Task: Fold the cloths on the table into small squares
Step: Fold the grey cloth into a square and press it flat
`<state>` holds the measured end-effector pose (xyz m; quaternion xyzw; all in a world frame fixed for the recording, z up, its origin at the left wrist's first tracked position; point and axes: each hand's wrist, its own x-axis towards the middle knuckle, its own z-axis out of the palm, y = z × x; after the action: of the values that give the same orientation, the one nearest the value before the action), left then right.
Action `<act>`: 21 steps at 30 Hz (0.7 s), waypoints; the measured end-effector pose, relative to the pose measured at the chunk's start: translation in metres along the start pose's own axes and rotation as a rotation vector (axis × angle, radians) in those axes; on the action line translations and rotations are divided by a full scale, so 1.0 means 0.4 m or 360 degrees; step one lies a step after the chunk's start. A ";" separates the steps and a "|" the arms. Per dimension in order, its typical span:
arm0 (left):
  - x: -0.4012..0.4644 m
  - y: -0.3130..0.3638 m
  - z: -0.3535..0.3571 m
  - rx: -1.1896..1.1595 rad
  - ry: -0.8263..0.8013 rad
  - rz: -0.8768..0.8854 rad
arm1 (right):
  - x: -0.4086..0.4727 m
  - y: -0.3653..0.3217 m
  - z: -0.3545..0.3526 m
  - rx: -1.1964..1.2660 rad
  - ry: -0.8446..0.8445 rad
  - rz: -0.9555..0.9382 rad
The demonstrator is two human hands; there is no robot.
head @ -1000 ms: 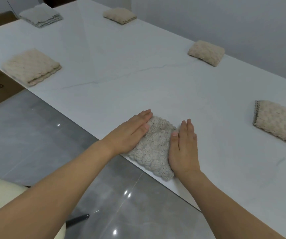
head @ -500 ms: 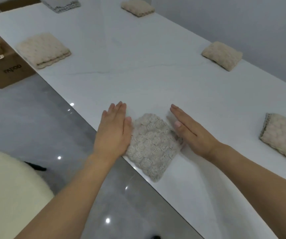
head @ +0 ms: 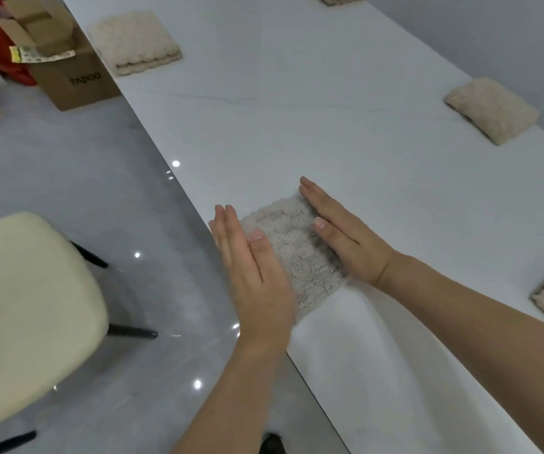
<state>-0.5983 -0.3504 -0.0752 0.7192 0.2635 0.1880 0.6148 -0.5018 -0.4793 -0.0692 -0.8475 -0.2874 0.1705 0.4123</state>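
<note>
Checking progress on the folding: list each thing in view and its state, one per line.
Grey cloth: folded square, at table edge, between both hands.
Left hand: fingers straight, against cloth's left side.
Right hand: fingers straight, against cloth's right side.
Cream cloth: folded.
Beige cloth: folded.
Cardboard box: flaps open, on floor.

A cream chair and cardboard box stand on the floor.

- Folded cloth by the table's near edge: greyish beige, bumpy knit texture.
- Other folded cloths: cream to tan, same bumpy pattern.
- Table: white, faint grey veins.
- Cardboard box: brown.
- Chair seat: cream.
- Floor: glossy grey.
</note>
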 end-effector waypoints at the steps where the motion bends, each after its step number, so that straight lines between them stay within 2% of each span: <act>1: -0.001 -0.003 0.002 0.0018 0.0002 0.0016 | -0.001 0.002 0.002 0.0001 0.0005 -0.0005; 5: 0.008 -0.020 0.010 0.0171 -0.0011 0.0112 | 0.000 0.007 0.007 -0.0048 0.0007 -0.0047; 7: 0.016 -0.035 0.013 0.0415 -0.0051 0.0154 | 0.002 0.012 0.008 -0.0191 -0.0022 -0.0066; 10: 0.023 -0.063 0.015 0.1011 -0.0054 0.0199 | 0.002 0.028 0.011 -0.0721 -0.0103 -0.0124; 15: 0.023 -0.058 0.023 0.1372 -0.0081 0.0155 | 0.000 0.007 0.023 -0.1326 -0.0166 0.0039; 18: 0.033 -0.015 0.007 0.1462 -0.0181 0.0151 | -0.006 -0.046 -0.007 -0.1394 -0.0195 0.0141; 21: 0.088 0.058 -0.014 0.1511 -0.0344 0.0366 | -0.014 -0.121 -0.039 -0.1214 -0.0006 0.0325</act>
<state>-0.5705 -0.3271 -0.0532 0.9595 0.1737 0.0382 0.2186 -0.5149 -0.4682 -0.0208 -0.9638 -0.2452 0.0932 0.0482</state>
